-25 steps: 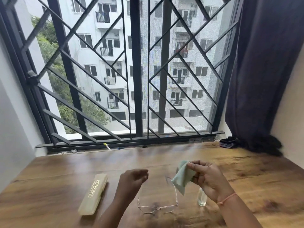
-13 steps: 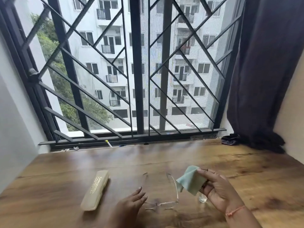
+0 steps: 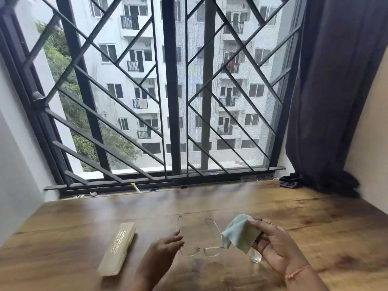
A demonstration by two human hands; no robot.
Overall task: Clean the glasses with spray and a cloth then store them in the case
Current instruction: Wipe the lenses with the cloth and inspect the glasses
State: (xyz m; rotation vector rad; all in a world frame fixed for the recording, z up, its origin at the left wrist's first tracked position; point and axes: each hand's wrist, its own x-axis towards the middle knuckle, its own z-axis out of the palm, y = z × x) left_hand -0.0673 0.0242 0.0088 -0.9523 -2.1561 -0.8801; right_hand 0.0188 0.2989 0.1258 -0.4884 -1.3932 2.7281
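While the barred window and dark curtain fill the far side, I see the wooden table running under everything, its near edge cut off by the frame along with both of my forearms. At near left, the closed beige case lies flat, its gold lettering too blurred to read. My right hand pinches the pale green cloth between thumb and fingertips, and that cloth hangs over the right temple hinge of the glasses. My left hand pinches the frame at its left end; half a second ago that hand lay open and short of the frame, and the glasses rested on the table. Whether they are lifted now I cannot tell. Behind my right palm, the small clear spray bottle is mostly hidden, only its base showing.
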